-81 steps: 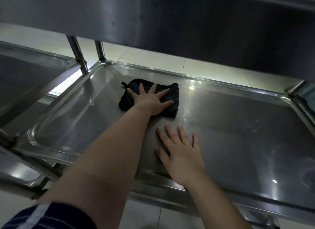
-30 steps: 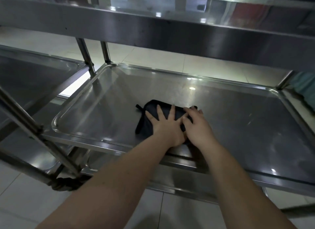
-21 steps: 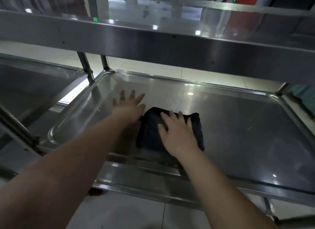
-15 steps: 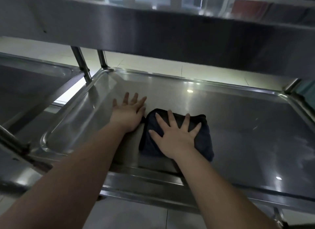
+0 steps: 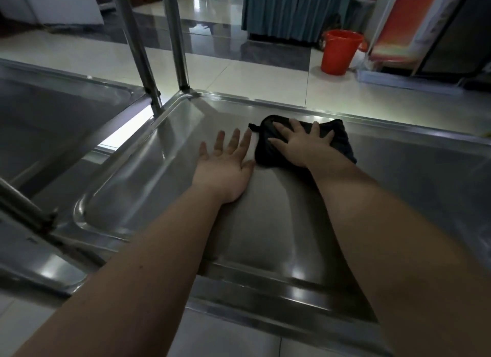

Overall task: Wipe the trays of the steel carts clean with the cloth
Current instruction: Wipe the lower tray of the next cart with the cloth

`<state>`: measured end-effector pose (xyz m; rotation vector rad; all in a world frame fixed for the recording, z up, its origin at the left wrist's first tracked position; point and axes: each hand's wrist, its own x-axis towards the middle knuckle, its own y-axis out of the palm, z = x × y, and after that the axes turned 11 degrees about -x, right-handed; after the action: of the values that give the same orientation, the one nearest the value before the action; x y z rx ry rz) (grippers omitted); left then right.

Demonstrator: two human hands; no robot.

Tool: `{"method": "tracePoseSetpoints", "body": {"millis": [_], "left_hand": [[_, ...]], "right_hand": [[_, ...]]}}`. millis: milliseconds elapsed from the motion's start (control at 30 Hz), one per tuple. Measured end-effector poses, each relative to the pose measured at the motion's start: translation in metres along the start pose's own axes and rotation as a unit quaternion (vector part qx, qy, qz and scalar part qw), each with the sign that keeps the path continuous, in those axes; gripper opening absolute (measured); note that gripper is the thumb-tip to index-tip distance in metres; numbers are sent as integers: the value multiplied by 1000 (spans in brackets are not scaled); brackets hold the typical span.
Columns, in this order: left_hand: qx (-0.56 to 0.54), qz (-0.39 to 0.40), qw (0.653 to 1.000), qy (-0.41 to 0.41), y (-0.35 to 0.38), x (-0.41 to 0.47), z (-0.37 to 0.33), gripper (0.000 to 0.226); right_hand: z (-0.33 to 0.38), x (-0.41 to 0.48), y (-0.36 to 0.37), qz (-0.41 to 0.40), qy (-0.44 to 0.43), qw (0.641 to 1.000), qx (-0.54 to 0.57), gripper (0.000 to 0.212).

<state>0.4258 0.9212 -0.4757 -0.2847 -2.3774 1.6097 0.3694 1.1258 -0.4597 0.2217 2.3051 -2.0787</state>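
Note:
A folded black cloth (image 5: 341, 141) lies on the steel cart tray (image 5: 414, 186), near the tray's far rim. My right hand (image 5: 300, 142) presses flat on the cloth with its fingers spread. Just left of the cloth, my left hand (image 5: 225, 162) rests flat on the bare tray with straight fingers, its thumb close to the cloth's edge. Both forearms reach in from the near edge.
Two steel cart posts (image 5: 162, 37) rise at the tray's far left corner. A second steel cart tray (image 5: 53, 112) sits to the left. Across the tiled floor stand an orange bucket (image 5: 338, 52) and a blue-grey curtain (image 5: 289, 11).
The cloth passed from my left hand to my right. My right hand has pushed it away toward the far rim, and my left hand rests beside it. The upper shelf has left the view.

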Motion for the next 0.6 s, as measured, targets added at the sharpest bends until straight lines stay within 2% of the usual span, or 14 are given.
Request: {"method": "tracePoseSetpoints", "body": {"millis": [133,300,433,500,600], "left_hand": [[11,14,1000,-13,-1,1,0,60],[19,29,999,-4,-1,-4,-4,51],[19,38,999,-1,-3,-6,-5,52],[21,38,999,-4,-1,-7,-4,52],[22,35,999,-6,0,-7,-3,52]], "right_hand": [[-12,-40,9,-3,-36,999,11,66],[-15,-140,19,7,-45,999,-9,62],[-10,-233,33,-36,-144,989,-9,62],[-12,-247,34,-31,-168,985,5,60],[-15,-216,29,-40,-128,991,-1,57]]}}
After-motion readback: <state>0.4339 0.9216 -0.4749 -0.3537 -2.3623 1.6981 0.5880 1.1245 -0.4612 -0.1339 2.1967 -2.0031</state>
